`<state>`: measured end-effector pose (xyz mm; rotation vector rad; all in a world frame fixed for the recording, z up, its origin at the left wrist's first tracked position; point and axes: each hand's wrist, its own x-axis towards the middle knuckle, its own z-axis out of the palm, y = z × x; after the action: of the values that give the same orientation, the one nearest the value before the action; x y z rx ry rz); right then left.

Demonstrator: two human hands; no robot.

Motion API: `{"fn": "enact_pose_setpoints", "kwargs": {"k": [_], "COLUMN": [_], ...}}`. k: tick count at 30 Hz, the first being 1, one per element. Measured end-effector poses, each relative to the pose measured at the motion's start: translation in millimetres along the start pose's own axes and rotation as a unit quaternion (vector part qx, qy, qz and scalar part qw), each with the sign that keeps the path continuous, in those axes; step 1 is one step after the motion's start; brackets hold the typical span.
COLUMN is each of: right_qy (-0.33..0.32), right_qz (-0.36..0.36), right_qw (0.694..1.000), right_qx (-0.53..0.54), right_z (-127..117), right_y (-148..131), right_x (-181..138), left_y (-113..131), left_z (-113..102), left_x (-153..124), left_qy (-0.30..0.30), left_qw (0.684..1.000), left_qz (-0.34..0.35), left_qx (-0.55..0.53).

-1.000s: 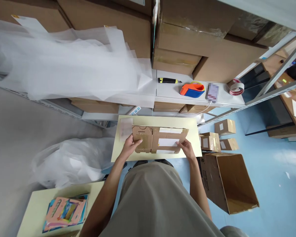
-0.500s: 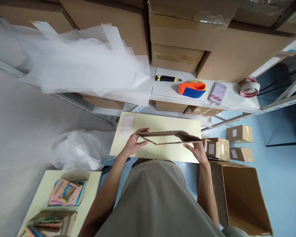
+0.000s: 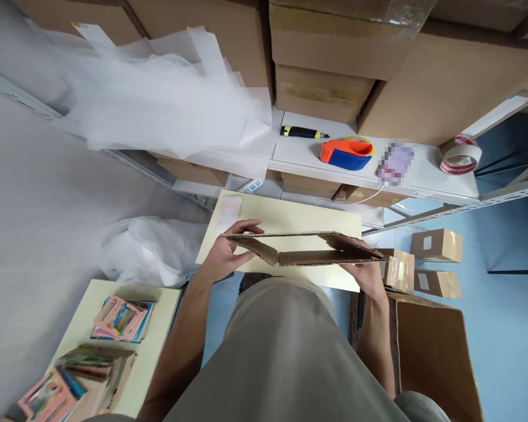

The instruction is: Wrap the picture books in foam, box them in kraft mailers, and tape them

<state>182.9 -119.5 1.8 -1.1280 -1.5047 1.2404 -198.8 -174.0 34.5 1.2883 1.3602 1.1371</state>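
A partly unfolded cardboard box, open through its middle, is held between my two hands above the pale yellow table. My left hand grips its left end, thumb on the near side and fingers on the far side. At the right end my right hand holds the box, its thumb along the near edge and some fingers hidden behind the cardboard. Through the gap in the box the tabletop shows. A pale sheet of paper lies on the table's far left corner.
On the shelf ahead are a utility knife, an orange and blue tape dispenser, a tape roll and white wrapping sheets. Books lie on a side table at left. Small boxes and a large open carton stand at right.
The box has come closer to me and its walls have spread somewhat farther apart. Both hands have moved outward with its ends. My view has shifted slightly.
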Motion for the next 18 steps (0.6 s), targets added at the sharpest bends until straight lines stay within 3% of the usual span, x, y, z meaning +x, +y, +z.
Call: {"fn": "enact_pose_setpoints", "kwargs": {"k": [7,18], "right_qy": [-0.018,-0.024], "right_qz": [-0.046,-0.037], "right_qw": [0.999,0.999], "right_qx": [-0.017,-0.018], "right_z": [-1.4,1.6], "right_y": [-3.0,-6.5], "right_x": [-1.5,0.7], "left_y": [1.1,-5.1], "left_z": [-4.6,-6.6], "left_x": [-4.6,-0.2], "left_qy": [0.015,0.015], "left_qw": [0.998,1.0], "left_qz": [0.051,0.009], "left_qx": [0.032,0.007]}}
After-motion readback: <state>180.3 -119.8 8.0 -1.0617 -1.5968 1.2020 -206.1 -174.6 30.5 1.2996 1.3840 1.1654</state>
